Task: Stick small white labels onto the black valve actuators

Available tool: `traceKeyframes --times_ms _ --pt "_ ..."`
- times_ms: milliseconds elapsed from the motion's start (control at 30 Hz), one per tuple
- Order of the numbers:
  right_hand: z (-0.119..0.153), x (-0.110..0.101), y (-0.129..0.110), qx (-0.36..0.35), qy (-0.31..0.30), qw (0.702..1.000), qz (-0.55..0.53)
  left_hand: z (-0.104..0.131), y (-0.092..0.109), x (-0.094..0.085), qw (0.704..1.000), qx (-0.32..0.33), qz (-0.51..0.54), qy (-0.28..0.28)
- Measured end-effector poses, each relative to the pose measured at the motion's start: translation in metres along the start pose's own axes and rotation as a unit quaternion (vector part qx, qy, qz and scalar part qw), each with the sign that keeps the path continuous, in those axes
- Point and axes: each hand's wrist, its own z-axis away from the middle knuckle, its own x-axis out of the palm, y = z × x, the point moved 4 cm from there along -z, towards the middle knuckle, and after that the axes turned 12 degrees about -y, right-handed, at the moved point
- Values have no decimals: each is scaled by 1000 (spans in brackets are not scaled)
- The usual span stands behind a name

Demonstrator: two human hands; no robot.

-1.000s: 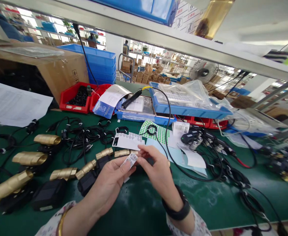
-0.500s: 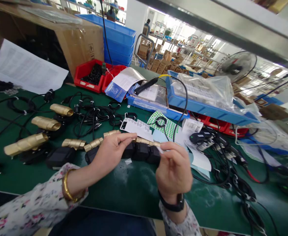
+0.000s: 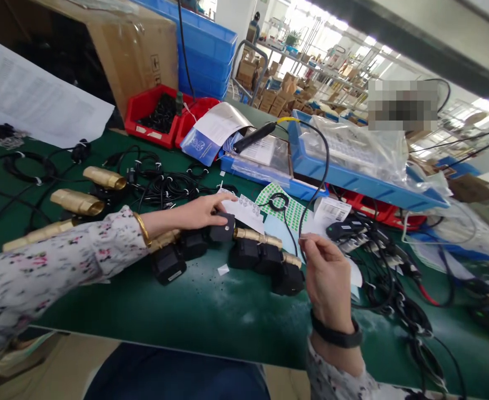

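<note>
My left hand (image 3: 203, 212) is closed on a black box-shaped actuator (image 3: 223, 228) in the middle of a row of brass valves with black housings. My right hand (image 3: 325, 272) is raised right of the row, thumb and forefinger pinched together; what is between them, if anything, is too small to make out. Below its fingertips, to the left, stands the row's rightmost black housing (image 3: 288, 279). A small white square (image 3: 223, 270) lies on the green table in front of the row. Behind my left hand is a white sheet of stickers (image 3: 247, 213).
Larger brass valves (image 3: 76, 201) lie at the left by coiled black cables (image 3: 165, 186). Red bins (image 3: 153, 119), a blue tray (image 3: 353, 172) and a sheet of green dots (image 3: 290, 208) line the back. More cabled parts (image 3: 394, 261) lie at the right.
My left hand has moved onto a black housing and my right hand has moved right, away from the valves. Black housings in the row are now more spread out, and the view has shifted slightly.
</note>
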Motion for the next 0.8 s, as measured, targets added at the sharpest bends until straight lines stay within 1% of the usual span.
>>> traceKeyframes --times_ms 67,133,200,267,333,433,567,667,800 --pt "-4 20 -1 -14 -56 998 7 -7 -4 -9 998 -5 61 -3" --pt "-5 51 -1 -23 -127 990 49 -11 -7 -13 996 -1 84 3" --pt "-6 85 -1 -42 -179 978 97 -13 -10 -14 994 2 107 17" --pt "-7 113 0 -72 -206 966 142 -14 -13 -14 992 3 125 29" --pt "-10 131 0 -109 -210 953 189 -15 -17 -15 990 3 140 32" --pt "-14 142 1 -144 -208 932 261 -17 -20 -16 986 4 162 28" --pt "-14 144 -1 -155 -220 914 304 -18 -20 -16 983 3 183 19" --pt "-10 147 -4 -148 -223 911 314 -18 -19 -16 982 2 190 21" --pt "-7 152 -6 -144 -209 914 317 -18 -19 -17 981 -3 191 26"
